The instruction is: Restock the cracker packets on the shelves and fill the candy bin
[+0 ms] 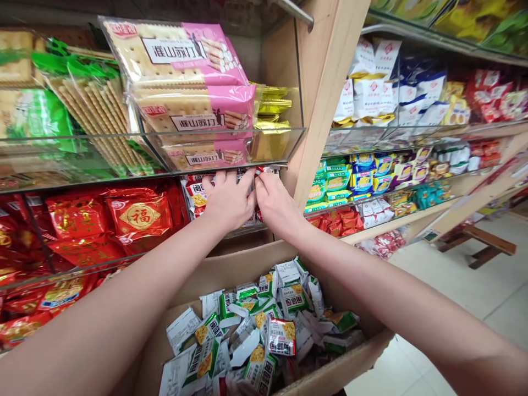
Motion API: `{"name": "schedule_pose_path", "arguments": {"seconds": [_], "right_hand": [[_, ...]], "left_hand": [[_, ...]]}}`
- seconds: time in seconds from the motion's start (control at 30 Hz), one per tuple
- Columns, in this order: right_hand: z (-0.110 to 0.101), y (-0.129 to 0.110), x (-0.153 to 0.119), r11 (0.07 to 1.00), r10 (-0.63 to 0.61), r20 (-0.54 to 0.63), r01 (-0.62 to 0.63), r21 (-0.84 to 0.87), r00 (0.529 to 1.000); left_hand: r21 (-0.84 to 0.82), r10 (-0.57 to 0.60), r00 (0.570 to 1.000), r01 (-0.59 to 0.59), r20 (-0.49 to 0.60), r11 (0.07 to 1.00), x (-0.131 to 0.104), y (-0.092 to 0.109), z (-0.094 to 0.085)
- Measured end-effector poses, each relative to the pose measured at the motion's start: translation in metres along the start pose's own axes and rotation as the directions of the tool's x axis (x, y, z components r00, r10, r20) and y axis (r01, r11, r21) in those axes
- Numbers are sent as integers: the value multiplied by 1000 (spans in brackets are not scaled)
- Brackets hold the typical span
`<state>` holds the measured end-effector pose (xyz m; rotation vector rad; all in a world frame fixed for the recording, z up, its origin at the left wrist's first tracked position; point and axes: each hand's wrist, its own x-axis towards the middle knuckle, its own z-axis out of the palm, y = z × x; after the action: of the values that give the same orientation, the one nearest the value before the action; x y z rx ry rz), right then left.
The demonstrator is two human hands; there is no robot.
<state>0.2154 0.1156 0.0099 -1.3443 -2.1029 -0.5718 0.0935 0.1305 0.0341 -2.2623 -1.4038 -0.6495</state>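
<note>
Both hands reach over a cardboard box [243, 263] into a low shelf compartment under the pink cracker packs. My left hand [231, 201] lies with fingers spread on small red-and-white snack packets [197, 195]. Beside it, nearly touching, my right hand [274, 202] has its fingers curled at the compartment's right side. A bit of a red packet edge shows at those fingertips; most of it is hidden. Inside the box lie many loose green-and-white snack packets [293, 297], with a red-and-white packet [282, 337] on top.
Pink-and-cream cracker packs [193, 107] are stacked above my hands behind a clear shelf guard [280, 146]. Red snack bags [138, 214] fill the compartment to the left. A wooden upright [325, 82] divides the shelves. At the far right, a wooden bench [478, 242] stands on the tiled floor.
</note>
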Motion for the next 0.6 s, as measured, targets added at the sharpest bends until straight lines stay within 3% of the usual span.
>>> {"name": "schedule_pose_path", "arguments": {"seconds": [0.17, 0.3, 0.5, 0.6], "right_hand": [[5, 9, -2, 999, -30, -46, 32, 29, 998], [5, 17, 4, 999, -52, 0, 52, 0, 999], [-7, 11, 15, 988, 124, 108, -112, -107, 986], [-10, 3, 15, 986, 114, 108, -99, -133, 988]], "left_hand": [[-112, -8, 999, 13, 41, 994, 8, -7, 3], [-120, 8, 998, -1, 55, 993, 8, -12, 4], [-94, 83, 996, -81, 17, 992, 3, -9, 5], [-98, 84, 996, -81, 29, 992, 5, -7, 7]]}}
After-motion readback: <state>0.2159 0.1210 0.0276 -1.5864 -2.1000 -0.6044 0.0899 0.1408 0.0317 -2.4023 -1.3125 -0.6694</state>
